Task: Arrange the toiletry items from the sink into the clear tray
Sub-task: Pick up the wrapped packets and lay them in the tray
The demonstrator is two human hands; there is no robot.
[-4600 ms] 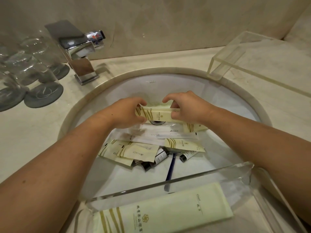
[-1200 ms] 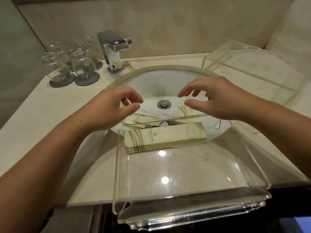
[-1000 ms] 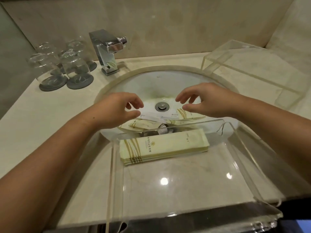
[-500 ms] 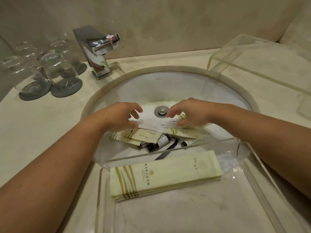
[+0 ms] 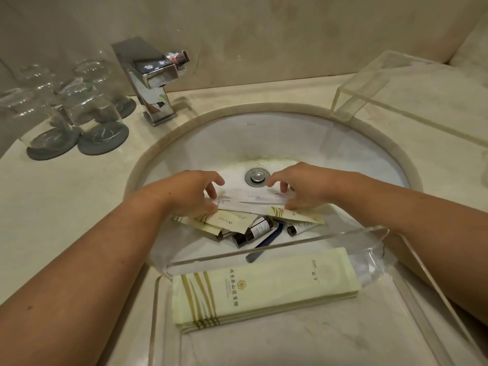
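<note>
In the sink | both hands pinch white packets (print unreadable) | tray: gold-logo sachets.

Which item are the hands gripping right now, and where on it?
Both hands, left and right, pinch the long white packet in the sink, one at each end.

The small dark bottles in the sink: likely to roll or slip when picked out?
Probably. The small dark bottles look cylindrical and lie on their sides on the sink slope, so could roll. Their surface looks smooth, perhaps slippery. Flat packets overlap them.
</note>
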